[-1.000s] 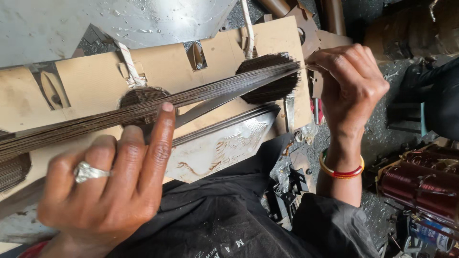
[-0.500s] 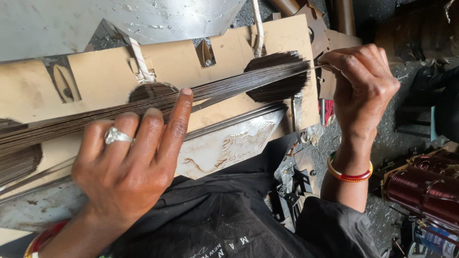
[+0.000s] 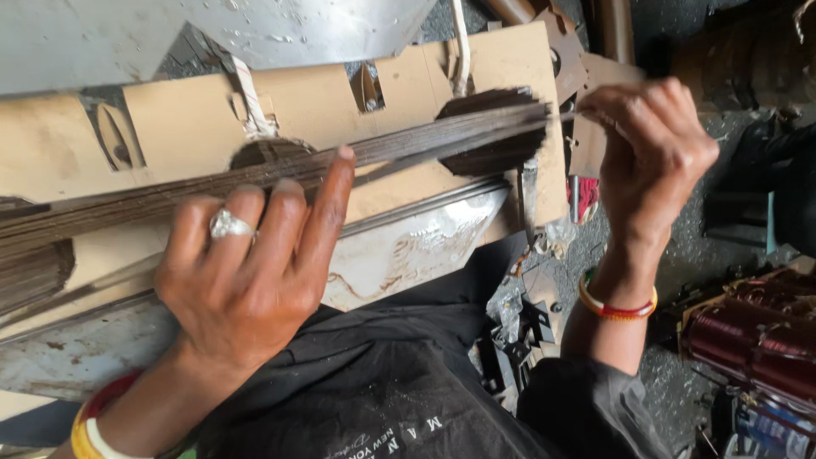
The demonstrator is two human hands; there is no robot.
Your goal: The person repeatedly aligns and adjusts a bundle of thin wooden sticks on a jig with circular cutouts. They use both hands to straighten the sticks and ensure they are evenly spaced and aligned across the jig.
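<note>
While one long bundle of thin, dark metal wires (image 3: 399, 149) lies slantwise across the tan cardboard former (image 3: 187, 119), both hands work on it. That flat board has two ragged round holes showing dark wire windings beneath, and two white cloth ties hold it at the top edge. At the bundle's far end the right hand (image 3: 654, 144) has its grip pinched tight on the wire tips, fingers curled together. Nearer, the left hand (image 3: 246, 272) keeps its grip spread, fingers fanned and fingertips (image 3: 343, 157) pressing down on the strands; one silver ring sits on a finger. Each wrist wears coloured bangles. Below the board lies a dented grey metal sheet (image 3: 408, 255), then black cloth. Two shiny reddish copper coils (image 3: 756, 340) sit at lower right.
</note>
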